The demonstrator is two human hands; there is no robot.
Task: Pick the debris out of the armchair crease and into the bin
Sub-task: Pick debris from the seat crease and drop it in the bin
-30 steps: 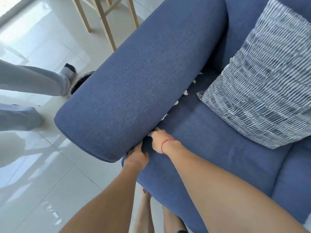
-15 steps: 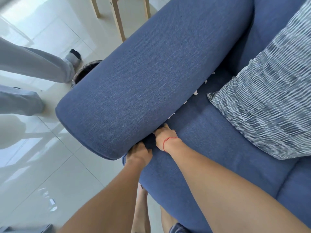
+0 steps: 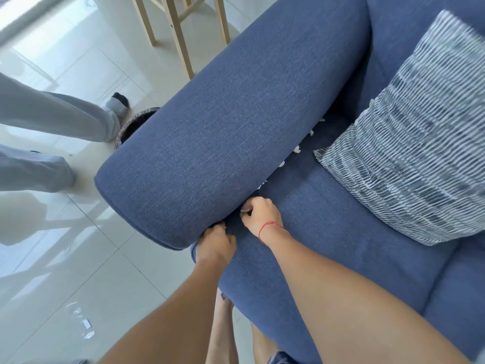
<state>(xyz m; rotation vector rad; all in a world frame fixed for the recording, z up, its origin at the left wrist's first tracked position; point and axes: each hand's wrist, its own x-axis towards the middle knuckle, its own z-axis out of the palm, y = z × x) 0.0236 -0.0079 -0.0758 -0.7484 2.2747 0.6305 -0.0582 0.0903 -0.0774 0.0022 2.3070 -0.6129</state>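
At the near end of the crease between the blue fabric armrest [image 3: 236, 122] and the blue seat cushion [image 3: 341, 232] of the armchair, we have both hands down. Our right hand [image 3: 259, 214], with a red string around its wrist, rests on the cushion with its fingers curled in narrowly and a small pale scrap pinched at their tips. Our left hand [image 3: 216, 243] sits just beside it on the left, under the armrest's front corner; its fingers are tucked out of sight, so we cannot tell their spread. White bits of debris [image 3: 298, 149] lie farther along the crease, near the grey-and-white striped pillow [image 3: 409, 143]. Left of the armrest, the dark patterned bin [image 3: 136, 122] stands on the glossy tiled floor [image 3: 65, 271], beside another person's pale trouser legs [image 3: 52, 119].
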